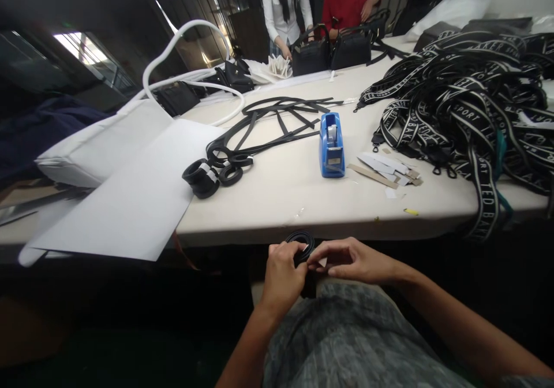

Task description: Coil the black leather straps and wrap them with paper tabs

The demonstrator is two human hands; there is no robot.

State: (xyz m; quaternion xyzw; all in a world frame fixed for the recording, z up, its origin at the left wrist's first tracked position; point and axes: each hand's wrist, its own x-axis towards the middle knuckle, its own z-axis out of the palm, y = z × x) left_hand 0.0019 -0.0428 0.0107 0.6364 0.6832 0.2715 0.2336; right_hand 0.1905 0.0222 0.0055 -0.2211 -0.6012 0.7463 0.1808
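Observation:
Below the table's front edge, over my lap, my left hand is closed around a rolled black strap. My right hand pinches the same strap coil from the right, fingertips meeting my left thumb. A blue tape dispenser stands on the white table ahead of my hands. Several rolled black strap coils lie to its left, and loose flat black strips spread behind them.
A big heap of black-and-white lettered webbing straps fills the right side. Paper scraps lie by the dispenser. A white sheet and white bag sit left. Two people handle black bags at the far end.

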